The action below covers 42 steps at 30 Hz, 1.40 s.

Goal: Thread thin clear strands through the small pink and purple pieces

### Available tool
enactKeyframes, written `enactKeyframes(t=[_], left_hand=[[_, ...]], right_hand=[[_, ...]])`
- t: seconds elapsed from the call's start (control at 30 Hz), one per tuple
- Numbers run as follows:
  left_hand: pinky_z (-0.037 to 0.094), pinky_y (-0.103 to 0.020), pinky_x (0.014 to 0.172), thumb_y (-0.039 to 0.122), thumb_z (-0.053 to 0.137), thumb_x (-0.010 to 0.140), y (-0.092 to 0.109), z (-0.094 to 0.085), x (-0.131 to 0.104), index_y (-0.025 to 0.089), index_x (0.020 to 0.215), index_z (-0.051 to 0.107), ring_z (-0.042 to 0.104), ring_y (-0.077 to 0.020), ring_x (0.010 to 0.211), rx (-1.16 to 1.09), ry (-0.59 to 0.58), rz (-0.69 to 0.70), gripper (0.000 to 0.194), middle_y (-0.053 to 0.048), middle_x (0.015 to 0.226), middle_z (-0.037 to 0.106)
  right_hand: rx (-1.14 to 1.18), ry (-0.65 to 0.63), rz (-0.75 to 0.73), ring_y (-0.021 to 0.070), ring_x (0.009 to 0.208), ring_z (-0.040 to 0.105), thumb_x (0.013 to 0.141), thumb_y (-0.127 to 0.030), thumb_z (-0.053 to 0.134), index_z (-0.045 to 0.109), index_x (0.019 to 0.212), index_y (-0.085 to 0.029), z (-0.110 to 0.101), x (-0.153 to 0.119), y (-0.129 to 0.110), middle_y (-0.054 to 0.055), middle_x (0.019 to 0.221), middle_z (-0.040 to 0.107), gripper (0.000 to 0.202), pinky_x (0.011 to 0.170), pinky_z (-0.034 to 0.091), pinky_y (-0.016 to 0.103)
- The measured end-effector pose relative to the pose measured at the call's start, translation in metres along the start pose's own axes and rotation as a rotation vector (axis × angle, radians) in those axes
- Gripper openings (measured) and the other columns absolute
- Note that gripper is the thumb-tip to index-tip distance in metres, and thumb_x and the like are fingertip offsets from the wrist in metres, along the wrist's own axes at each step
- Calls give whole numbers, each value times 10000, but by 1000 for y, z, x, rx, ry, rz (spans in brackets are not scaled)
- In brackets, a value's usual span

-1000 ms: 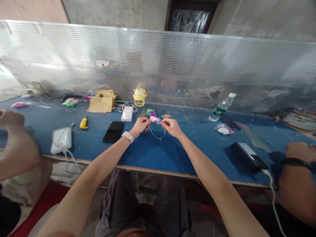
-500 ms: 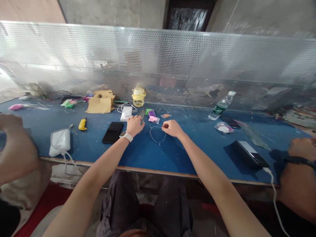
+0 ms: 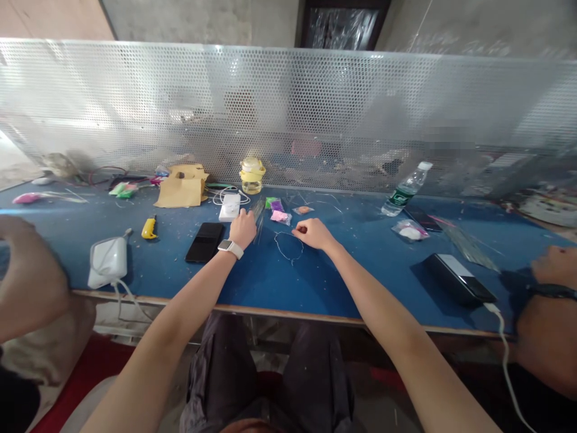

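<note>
A thin wire loop with a small twist at its near end lies over the blue table, and my right hand pinches its upper right part. My left hand, with a white watch on the wrist, is curled at the left edge of a bundle of thin wires. Whether its fingers hold a wire is too small to tell. Beyond the loop are a pink packet, a purple packet, a green packet and a small orange packet.
Left of my left hand lie a black phone, a white charger and a yellow cutter. A water bottle and a black power bank stand at the right. Other people's arms rest at both sides.
My left hand's fingers have drawn in from a more spread pose, and the hand has shifted slightly left. My right hand keeps its pinch on the loop, moved very slightly left.
</note>
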<state>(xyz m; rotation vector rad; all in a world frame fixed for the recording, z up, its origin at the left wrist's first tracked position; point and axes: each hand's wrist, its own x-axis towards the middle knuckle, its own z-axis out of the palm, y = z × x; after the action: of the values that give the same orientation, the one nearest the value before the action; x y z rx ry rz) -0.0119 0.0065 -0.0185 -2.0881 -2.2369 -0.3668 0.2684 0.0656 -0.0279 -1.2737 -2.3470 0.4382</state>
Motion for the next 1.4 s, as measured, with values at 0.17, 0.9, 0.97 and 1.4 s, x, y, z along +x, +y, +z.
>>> enactKeyframes(t=[0.17,0.9,0.97,1.4], left_hand=[[631,-429,993,89,419,1165,-3,4,3,56,1330,755,810,-423,1270,3,-37,-26,376,-291,1283,787],[645,-405,968,-13,303,1125,0,3,-2,6,1381,692,844,-425,1250,76,-46,-44,466,-325,1267,781],[646,-403,936,-11,284,1111,0,2,-3,16,1381,687,851,-418,1209,77,-26,-43,485,-325,1264,781],[544,-331,844,231,508,1260,9,1,6,193,1471,638,855,-348,1182,-243,30,213,251,-178,1287,864]], right_hand=[[2,8,-14,214,697,673,1019,-375,753,791,768,-238,2,1,3,55,780,819,288,702,406,342],[18,17,-23,226,733,682,1024,-419,722,784,775,-238,6,1,5,67,802,822,314,717,402,348],[26,9,-27,226,717,678,1024,-419,716,769,762,-241,5,2,5,67,791,820,321,711,401,352],[124,225,-115,240,738,705,1038,-411,709,852,1060,-221,3,-1,-1,78,894,808,239,813,543,390]])
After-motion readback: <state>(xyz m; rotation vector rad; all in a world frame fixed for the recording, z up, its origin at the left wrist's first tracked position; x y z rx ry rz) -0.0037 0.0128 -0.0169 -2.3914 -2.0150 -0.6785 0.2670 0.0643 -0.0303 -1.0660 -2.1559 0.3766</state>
